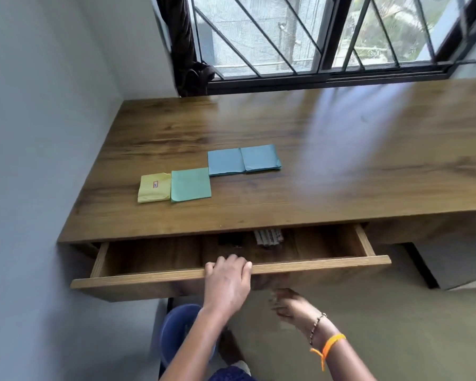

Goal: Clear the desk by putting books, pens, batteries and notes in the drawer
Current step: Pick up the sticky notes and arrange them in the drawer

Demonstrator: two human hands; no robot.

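The wooden desk carries a yellow note pad, a green note pad touching it, and two blue note pads side by side. Below the desk edge the drawer stands pulled out. Inside it lie white pens or batteries and a dark object, partly hidden under the desk top. My left hand grips the top edge of the drawer front, fingers curled over it. My right hand is blurred below the drawer front, holding nothing that I can see.
A grey wall runs along the desk's left side. A barred window and a dark curtain stand behind the desk. A blue stool or bucket sits on the floor under the drawer. A grey cabinet is at the right.
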